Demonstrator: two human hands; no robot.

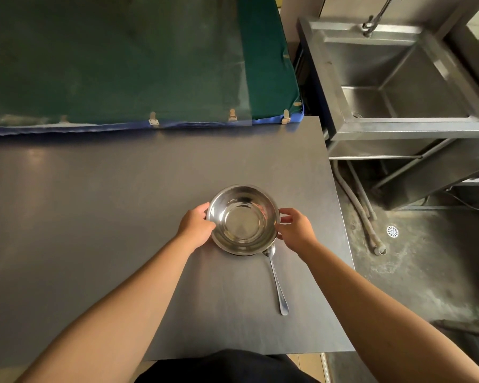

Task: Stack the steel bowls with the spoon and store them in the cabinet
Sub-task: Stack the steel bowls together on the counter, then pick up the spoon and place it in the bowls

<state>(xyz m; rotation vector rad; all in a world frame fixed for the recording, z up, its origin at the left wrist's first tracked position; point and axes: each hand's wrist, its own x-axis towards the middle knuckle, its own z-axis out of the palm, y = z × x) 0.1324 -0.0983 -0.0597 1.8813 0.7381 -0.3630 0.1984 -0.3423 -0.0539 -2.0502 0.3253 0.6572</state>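
Note:
A shiny steel bowl [242,219] stands upright on the dark grey table [94,203], with what looks like a second rim nested beneath it. My left hand [195,226] grips its left rim and my right hand [295,226] grips its right rim. A steel spoon [277,280] lies on the table just in front of the bowl, its head tucked under the bowl's near right edge and its handle pointing toward me. No cabinet is in view.
A green cloth-covered surface [122,64] with a blue edge borders the table's far side. To the right stands a steel sink [398,78] with a tap, with hoses and a floor drain [392,231] below. The table's right edge runs close to my right hand.

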